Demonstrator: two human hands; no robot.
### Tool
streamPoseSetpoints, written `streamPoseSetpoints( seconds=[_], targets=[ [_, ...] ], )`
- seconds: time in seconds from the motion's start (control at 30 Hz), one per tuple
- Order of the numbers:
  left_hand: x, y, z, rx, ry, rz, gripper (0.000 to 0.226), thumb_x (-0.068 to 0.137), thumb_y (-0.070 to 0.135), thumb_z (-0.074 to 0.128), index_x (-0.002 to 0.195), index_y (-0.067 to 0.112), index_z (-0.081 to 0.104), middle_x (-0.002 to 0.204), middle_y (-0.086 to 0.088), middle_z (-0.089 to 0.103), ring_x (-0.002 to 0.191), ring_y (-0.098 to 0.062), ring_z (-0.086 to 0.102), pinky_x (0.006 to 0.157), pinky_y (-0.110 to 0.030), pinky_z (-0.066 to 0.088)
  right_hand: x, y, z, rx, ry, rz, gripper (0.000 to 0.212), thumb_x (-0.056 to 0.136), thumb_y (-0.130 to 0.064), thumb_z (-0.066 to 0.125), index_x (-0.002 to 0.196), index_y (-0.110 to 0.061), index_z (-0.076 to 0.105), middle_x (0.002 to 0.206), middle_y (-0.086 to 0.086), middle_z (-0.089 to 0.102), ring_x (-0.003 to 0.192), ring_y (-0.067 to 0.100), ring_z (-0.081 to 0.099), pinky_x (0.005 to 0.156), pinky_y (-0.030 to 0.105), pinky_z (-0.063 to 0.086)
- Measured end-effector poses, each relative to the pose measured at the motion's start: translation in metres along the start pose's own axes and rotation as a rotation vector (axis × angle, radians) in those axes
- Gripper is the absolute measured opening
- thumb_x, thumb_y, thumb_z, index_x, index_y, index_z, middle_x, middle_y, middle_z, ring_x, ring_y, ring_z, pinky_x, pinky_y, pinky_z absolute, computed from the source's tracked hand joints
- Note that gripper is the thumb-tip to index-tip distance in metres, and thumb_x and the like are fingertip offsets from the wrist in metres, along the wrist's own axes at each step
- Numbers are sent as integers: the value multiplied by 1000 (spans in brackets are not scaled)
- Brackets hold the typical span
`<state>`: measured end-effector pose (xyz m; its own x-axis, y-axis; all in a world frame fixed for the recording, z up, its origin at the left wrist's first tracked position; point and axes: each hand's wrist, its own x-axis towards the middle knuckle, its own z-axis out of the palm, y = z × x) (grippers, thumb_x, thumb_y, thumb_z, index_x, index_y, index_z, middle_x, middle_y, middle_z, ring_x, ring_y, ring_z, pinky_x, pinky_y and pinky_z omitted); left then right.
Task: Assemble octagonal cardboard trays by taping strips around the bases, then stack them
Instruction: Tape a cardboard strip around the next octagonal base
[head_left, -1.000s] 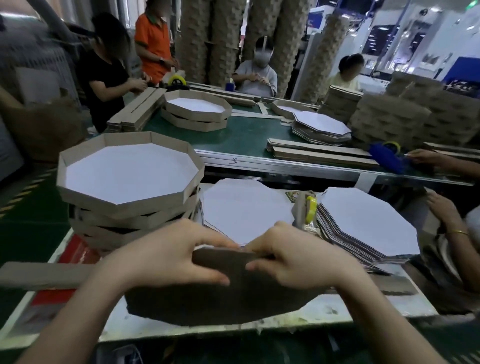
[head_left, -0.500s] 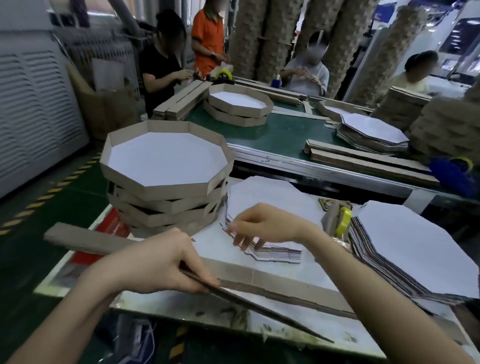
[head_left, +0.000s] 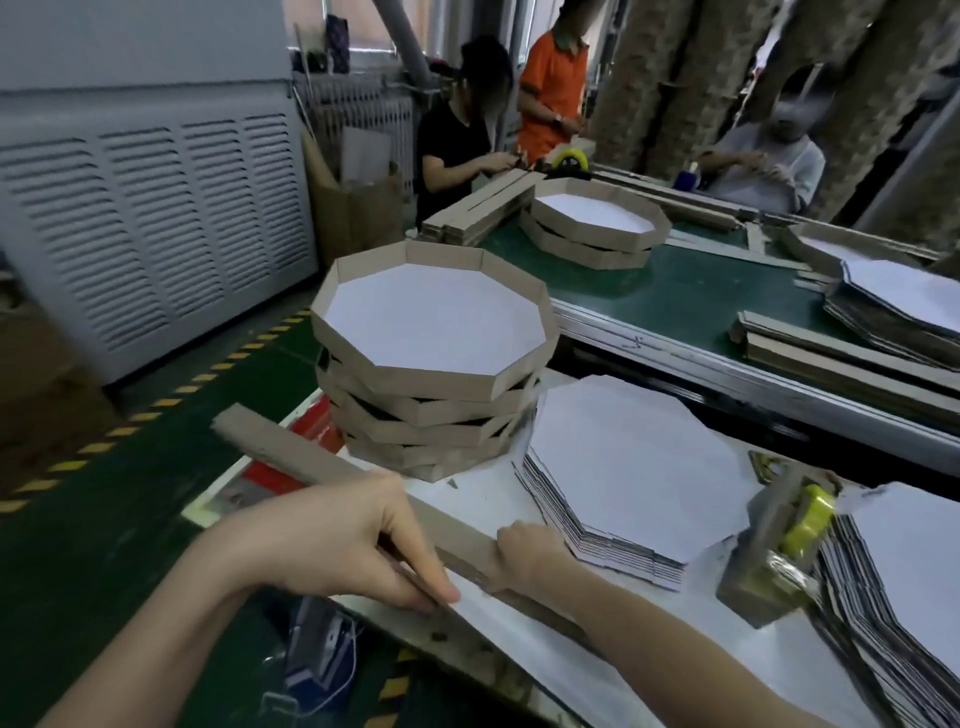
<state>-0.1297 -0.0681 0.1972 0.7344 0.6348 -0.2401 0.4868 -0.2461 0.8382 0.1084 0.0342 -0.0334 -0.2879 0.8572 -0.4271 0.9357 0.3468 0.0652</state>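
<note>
A long brown cardboard strip (head_left: 291, 452) lies slantwise across the white worktable (head_left: 649, 654). My right hand (head_left: 519, 553) grips the strip near its middle, fingers curled over it. My left hand (head_left: 353, 540) pinches a flat cardboard base (head_left: 540, 613), seen edge-on, just in front of the strip. A stack of several finished octagonal trays (head_left: 436, 374) stands behind the strip. To the right of the stack lies a pile of flat white-faced bases (head_left: 623, 467).
A tape dispenser with a yellow roll (head_left: 779, 545) sits between that pile and a second pile of bases (head_left: 914, 571) at the right. Beyond runs a green conveyor (head_left: 675, 291) with more trays, strips and several people working. A louvred machine (head_left: 145, 234) stands at the left.
My right hand left the pile of bases and came down onto the strip. My left hand keeps its hold on the base. The view has swung left and closer.
</note>
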Motion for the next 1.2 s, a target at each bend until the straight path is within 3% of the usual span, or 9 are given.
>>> streamPoseSetpoints(
  seconds=[0.17,0.37,0.6,0.67,0.73,0.83,0.97,1.1,1.2],
  targets=[
    [1,-3,1,-8,56,-21,21,85,22,73,102,34,76,101,20,72,99,0,66,89,-21,51,8,-3,5,99,-4,13,56,75,-50,74,111,-9,61,110,10,61,99,33,63,73,34,45],
    [14,-3,-1,9,78,6,18,85,28,73,101,36,76,101,17,73,98,-4,68,91,-28,52,3,13,-12,501,37,9,56,70,-39,76,111,-13,48,113,7,58,91,22,53,69,31,42],
    [42,8,-3,46,136,84,24,86,27,71,106,41,73,100,17,73,96,-4,67,88,-29,54,-17,44,-69,576,82,13,53,74,-44,74,115,-20,50,107,0,57,95,19,55,78,32,49],
    [51,14,-4,53,144,113,48,87,28,71,124,54,56,103,22,70,101,1,64,89,-17,49,-32,54,-96,653,100,8,57,80,-59,67,120,-19,58,109,1,62,96,16,57,81,29,45],
    [62,19,-4,46,154,102,83,87,31,71,140,65,18,103,23,71,103,5,62,92,-16,42,-52,65,-127,706,224,0,60,84,-70,55,98,-13,68,91,5,68,80,13,59,75,31,44],
    [82,23,-1,75,239,84,110,83,41,73,129,71,-23,104,33,66,106,20,53,94,-13,30,-87,80,-176,762,393,14,62,89,-67,52,84,-8,69,79,12,67,61,6,52,62,22,41],
    [102,30,-1,80,316,94,117,78,49,74,125,69,-32,122,36,55,124,9,46,101,-22,30,-138,95,-223,897,521,-18,52,91,-65,51,78,-19,72,68,2,64,58,3,54,59,18,42],
    [111,36,-4,73,328,112,123,78,45,76,123,68,-35,146,24,34,138,-11,37,115,-41,29,-176,118,-243,1041,761,76,66,94,-64,48,65,-6,63,55,0,49,49,10,43,50,22,33],
    [114,38,-1,116,392,159,125,79,43,76,123,65,-39,147,28,16,140,-13,35,112,-39,33,-204,144,-241,1067,886,159,62,97,-58,47,61,-9,58,53,-1,49,46,7,42,47,16,32]
  ],
)
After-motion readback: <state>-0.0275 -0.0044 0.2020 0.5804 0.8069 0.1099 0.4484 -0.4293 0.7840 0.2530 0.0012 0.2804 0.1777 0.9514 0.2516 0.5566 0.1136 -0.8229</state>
